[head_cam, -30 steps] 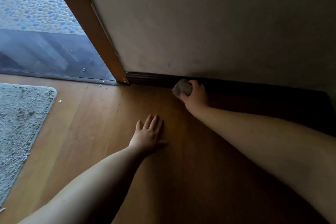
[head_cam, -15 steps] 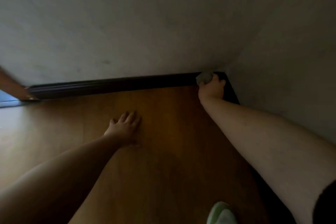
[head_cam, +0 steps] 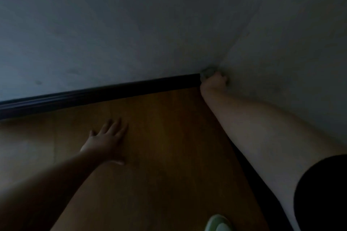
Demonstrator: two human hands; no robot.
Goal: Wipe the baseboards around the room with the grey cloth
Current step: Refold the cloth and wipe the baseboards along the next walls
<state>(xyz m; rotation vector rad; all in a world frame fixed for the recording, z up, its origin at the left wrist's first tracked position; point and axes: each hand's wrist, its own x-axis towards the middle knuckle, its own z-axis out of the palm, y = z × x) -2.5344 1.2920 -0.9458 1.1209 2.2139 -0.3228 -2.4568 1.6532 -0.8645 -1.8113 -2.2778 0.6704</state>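
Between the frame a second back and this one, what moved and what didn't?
The right hand, gripping the grey cloth, slid rightward along the baseboard from near the door frame into the wall corner. The view swung with it, so the doorway and rug dropped out and a green shoe shows at the bottom edge. Unchanged: the grip on the cloth, and the left hand flat on the floor.

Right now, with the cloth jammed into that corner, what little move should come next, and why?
Probably turn the right hand and draw the grey cloth back along the side-wall baseboard. The cloth sits at the corner where the back baseboard ends, so that strip seems covered, and the left hand lies flat on the floor as a brace.
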